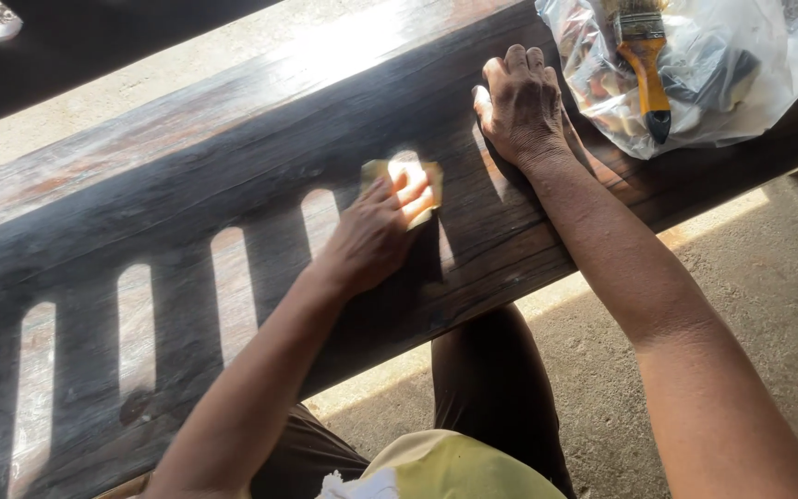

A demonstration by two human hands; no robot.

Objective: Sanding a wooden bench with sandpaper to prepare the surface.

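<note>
On one slotted panel (233, 185), left hand (371, 236) presses one sandpaper (408, 180).

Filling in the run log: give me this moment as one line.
left hand: presses yellow pad on dark slotted wooden panel | right hand: flat on panel | paintbrush: on plastic bag

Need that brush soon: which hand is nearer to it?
Right. The right hand rests on the wood just left of the brush; the left hand is farther down-left, pressing a yellow pad.

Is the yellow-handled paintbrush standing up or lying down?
Lying down: the paintbrush rests flat on the clear plastic bag, handle pointing toward the person.
</note>
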